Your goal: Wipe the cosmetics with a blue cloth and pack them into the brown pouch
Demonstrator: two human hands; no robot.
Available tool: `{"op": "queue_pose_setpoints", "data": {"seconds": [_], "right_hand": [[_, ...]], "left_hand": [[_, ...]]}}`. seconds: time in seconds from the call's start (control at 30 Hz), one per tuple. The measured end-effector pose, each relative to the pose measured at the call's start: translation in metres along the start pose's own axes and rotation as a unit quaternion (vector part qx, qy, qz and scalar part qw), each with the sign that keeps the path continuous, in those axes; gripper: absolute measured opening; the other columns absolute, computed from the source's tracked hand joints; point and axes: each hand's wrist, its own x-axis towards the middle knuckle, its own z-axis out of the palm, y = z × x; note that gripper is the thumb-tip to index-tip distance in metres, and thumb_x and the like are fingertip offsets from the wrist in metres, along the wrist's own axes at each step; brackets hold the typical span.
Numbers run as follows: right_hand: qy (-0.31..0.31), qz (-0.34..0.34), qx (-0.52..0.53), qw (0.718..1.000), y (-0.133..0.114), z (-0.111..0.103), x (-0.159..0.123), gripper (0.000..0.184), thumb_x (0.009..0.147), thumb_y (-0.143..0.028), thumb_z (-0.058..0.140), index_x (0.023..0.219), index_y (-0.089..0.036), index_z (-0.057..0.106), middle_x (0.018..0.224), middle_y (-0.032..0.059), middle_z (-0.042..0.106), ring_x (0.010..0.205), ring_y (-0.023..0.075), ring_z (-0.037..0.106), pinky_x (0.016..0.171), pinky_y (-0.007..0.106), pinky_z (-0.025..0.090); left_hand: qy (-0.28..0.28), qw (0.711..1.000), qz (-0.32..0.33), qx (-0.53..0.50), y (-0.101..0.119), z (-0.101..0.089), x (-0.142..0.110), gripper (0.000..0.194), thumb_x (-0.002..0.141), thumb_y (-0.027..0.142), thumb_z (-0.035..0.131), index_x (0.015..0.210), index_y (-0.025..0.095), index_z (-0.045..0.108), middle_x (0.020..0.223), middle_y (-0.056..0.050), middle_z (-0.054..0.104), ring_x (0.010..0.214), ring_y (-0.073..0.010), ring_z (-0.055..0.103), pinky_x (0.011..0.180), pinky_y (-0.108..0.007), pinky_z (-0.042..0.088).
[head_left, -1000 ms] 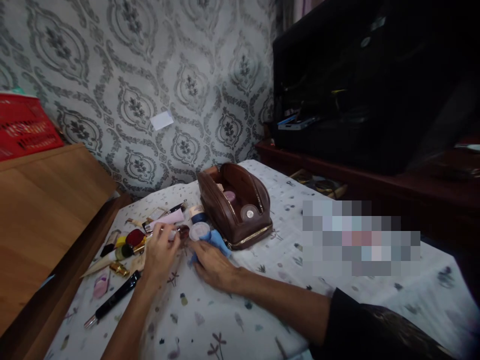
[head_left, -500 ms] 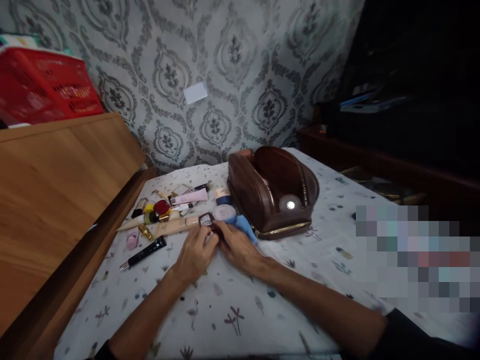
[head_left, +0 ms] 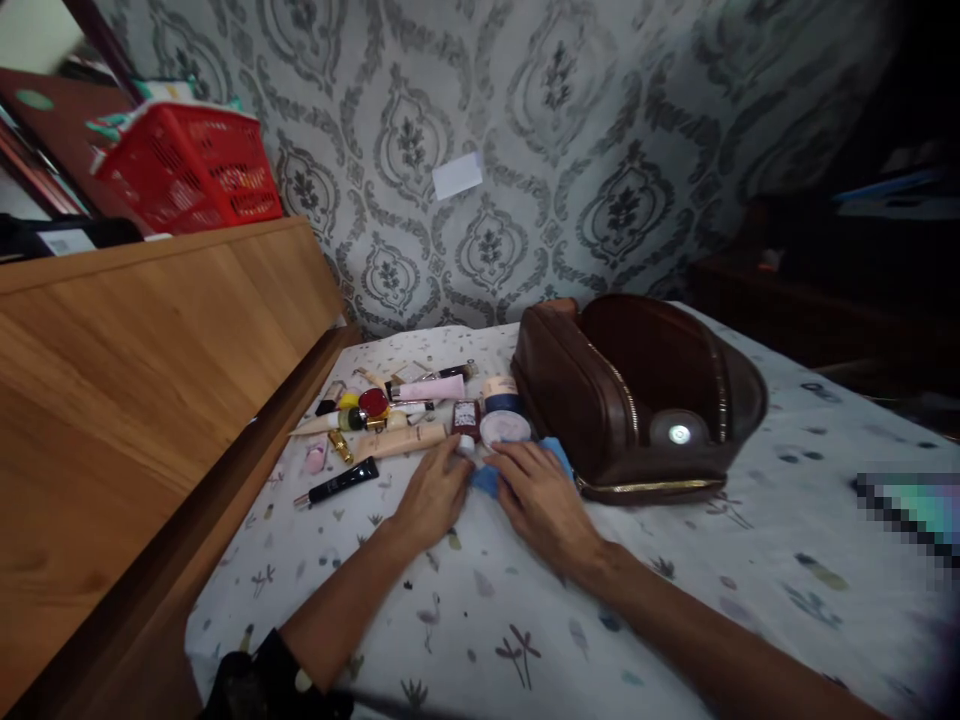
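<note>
My left hand (head_left: 433, 492) rests on the patterned bedsheet (head_left: 480, 620), fingers closed together with their tips on the white end of a small dark red bottle (head_left: 466, 418). My right hand (head_left: 541, 495) lies flat with fingers stretched over a blue cloth (head_left: 486, 482). Just beyond the fingertips sits a round clear-lidded jar (head_left: 504, 428). An open brown leather pouch (head_left: 600, 400) stands right of the hands, with a round compact (head_left: 679, 433) inside.
Several cosmetics lie left of the hands: a pink tube (head_left: 437, 388), a beige tube (head_left: 401, 441), a black tube (head_left: 341, 482), a red-capped item (head_left: 373, 402). A wooden headboard (head_left: 150, 350) runs along the left, with a red basket (head_left: 191, 165) behind it. Dark furniture is at the right.
The view has swung left and closer. Both hands pinched the small dark red bottle before; now it lies beyond my left fingertips and my right hand has flattened onto the blue cloth.
</note>
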Motion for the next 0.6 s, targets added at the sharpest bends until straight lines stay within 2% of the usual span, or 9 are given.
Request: {"op": "queue_pose_setpoints", "data": {"seconds": [0.13,0.27,0.37,0.5,0.6], "right_hand": [[-0.040,0.008,-0.110,0.993,-0.004,-0.005,0.001,0.027,0.085,-0.015,0.058,0.111,-0.015,0.067,0.123,0.0174,0.065,0.111,0.0331,0.055,0.090,0.045,0.045],[-0.068,0.005,-0.140,0.988,-0.005,-0.005,0.001,0.026,0.084,-0.010,0.059,0.107,-0.016,0.068,0.123,0.0161,0.065,0.112,0.0319,0.055,0.089,0.043,0.047],[-0.067,-0.007,-0.137,0.988,-0.002,-0.003,0.000,0.026,0.083,-0.004,0.057,0.102,-0.016,0.069,0.120,0.0146,0.066,0.111,0.0302,0.056,0.086,0.039,0.050],[-0.075,-0.022,-0.099,0.992,0.000,-0.002,-0.002,0.035,0.079,0.004,0.051,0.101,-0.016,0.070,0.112,0.0122,0.068,0.103,0.0267,0.060,0.078,0.034,0.052],[-0.090,-0.038,-0.045,0.994,-0.001,-0.002,-0.002,0.039,0.079,0.006,0.047,0.099,-0.017,0.071,0.102,0.0093,0.070,0.097,0.0239,0.063,0.079,0.033,0.054]], "left_hand": [[0.008,1.000,0.002,0.012,0.001,-0.002,0.001,0.020,0.095,0.016,0.048,0.107,0.015,0.064,0.137,-0.019,0.054,0.127,-0.0288,0.054,0.106,-0.046,0.051],[0.007,1.000,0.008,0.026,0.000,-0.005,0.002,0.020,0.095,0.016,0.048,0.106,0.014,0.064,0.131,-0.017,0.058,0.122,-0.0276,0.057,0.105,-0.045,0.050],[0.007,1.000,0.007,0.030,-0.003,-0.013,0.003,0.023,0.094,0.012,0.046,0.108,0.016,0.063,0.125,-0.015,0.061,0.117,-0.0261,0.058,0.103,-0.045,0.051],[0.027,0.998,-0.021,0.050,-0.011,-0.028,0.006,0.026,0.092,0.010,0.045,0.109,0.018,0.063,0.116,-0.012,0.062,0.112,-0.0251,0.056,0.100,-0.044,0.050],[0.070,0.990,-0.070,0.104,-0.026,-0.036,0.009,0.028,0.091,0.010,0.046,0.113,0.017,0.062,0.126,-0.014,0.057,0.119,-0.0280,0.051,0.104,-0.047,0.045]]}}
